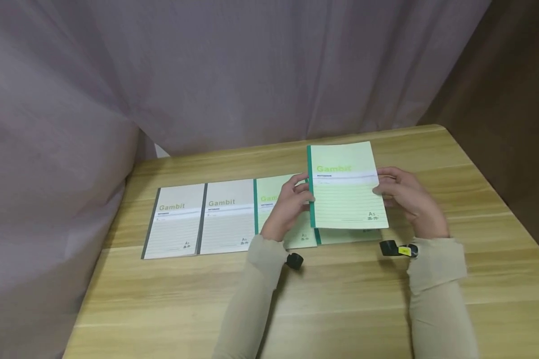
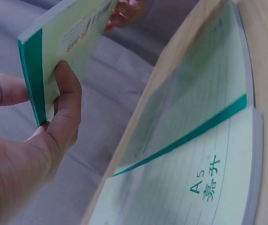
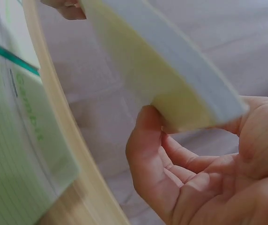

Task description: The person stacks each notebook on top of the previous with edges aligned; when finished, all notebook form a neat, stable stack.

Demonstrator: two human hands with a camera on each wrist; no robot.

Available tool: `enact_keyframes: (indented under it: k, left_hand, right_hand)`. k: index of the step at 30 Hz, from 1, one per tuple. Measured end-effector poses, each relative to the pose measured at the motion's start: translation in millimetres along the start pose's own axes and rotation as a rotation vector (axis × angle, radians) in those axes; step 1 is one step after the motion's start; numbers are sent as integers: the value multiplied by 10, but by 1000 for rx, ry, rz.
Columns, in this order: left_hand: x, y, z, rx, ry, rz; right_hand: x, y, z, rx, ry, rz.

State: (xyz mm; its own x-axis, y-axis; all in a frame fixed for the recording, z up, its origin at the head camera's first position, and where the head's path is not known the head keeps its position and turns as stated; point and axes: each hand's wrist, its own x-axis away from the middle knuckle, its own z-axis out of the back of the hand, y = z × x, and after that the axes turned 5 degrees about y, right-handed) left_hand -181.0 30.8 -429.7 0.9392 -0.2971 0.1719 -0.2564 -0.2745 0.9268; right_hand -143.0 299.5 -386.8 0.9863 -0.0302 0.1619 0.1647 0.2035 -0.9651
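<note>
Soft, even light, faint shadows; both wrist views look somewhat blurred.

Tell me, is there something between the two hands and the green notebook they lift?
Nothing visible. The left hand grips the green notebook at its spine edge, and the right hand holds its open edge directly. Another green notebook lies below on the table.

Raised notebook (image 1: pixel 345 187): pale green, ruled, dark green spine. Two left notebooks (image 1: pixel 199 219): beige, grey spines. Surface (image 1: pixel 341 299): light woodgrain.
</note>
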Motion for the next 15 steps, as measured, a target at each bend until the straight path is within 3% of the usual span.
enact_keyframes:
  k: [9, 15]
  left_hand:
    - [129, 130, 194, 16, 5, 3]
    - [204, 184, 310, 22, 24, 8]
  right_hand:
    - [-31, -74, -185, -76, -50, 0]
    - [-24, -92, -327, -58, -53, -22]
